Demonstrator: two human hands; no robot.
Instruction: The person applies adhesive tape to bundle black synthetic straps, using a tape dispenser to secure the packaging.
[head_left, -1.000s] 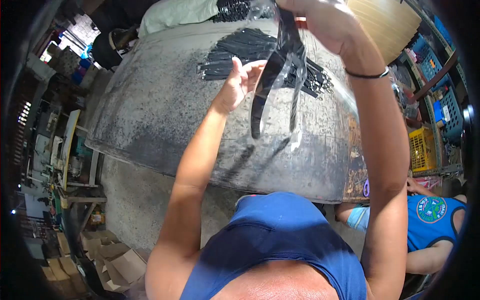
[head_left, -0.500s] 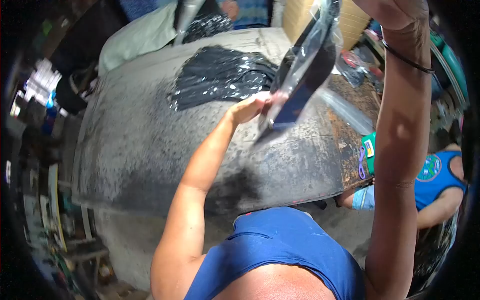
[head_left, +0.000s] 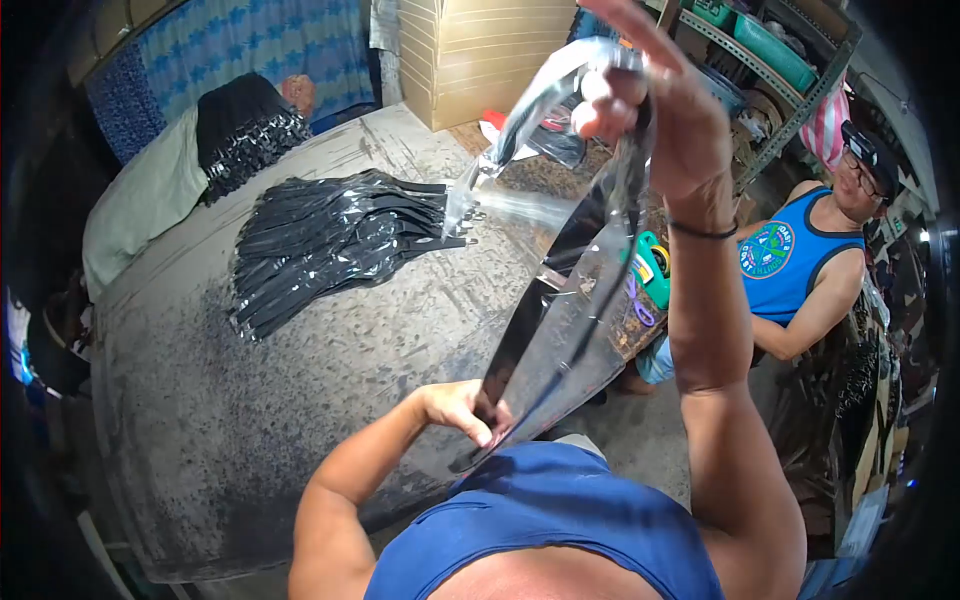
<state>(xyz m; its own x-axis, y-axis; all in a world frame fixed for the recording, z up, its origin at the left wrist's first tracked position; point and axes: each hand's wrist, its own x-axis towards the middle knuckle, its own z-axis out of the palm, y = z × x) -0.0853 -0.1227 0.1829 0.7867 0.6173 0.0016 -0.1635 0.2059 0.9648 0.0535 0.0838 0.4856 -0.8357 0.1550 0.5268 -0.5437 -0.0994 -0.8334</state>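
right hand (head_left: 650,120) pinches bag (head_left: 565,340) top | left hand (head_left: 460,408) pinches bottom | long axis steep, slanting down-left | black strap inside

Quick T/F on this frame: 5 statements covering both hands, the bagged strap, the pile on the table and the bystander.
1. The right hand holds the top of the clear plastic bag raised high. True.
2. The left hand rests flat on the table. False: it pinches the bag's lower end.
3. The bag holds a black strap. True.
4. The pile of bagged black straps lies on the floor. False: on the table.
5. The seated person wears a red shirt. False: blue.
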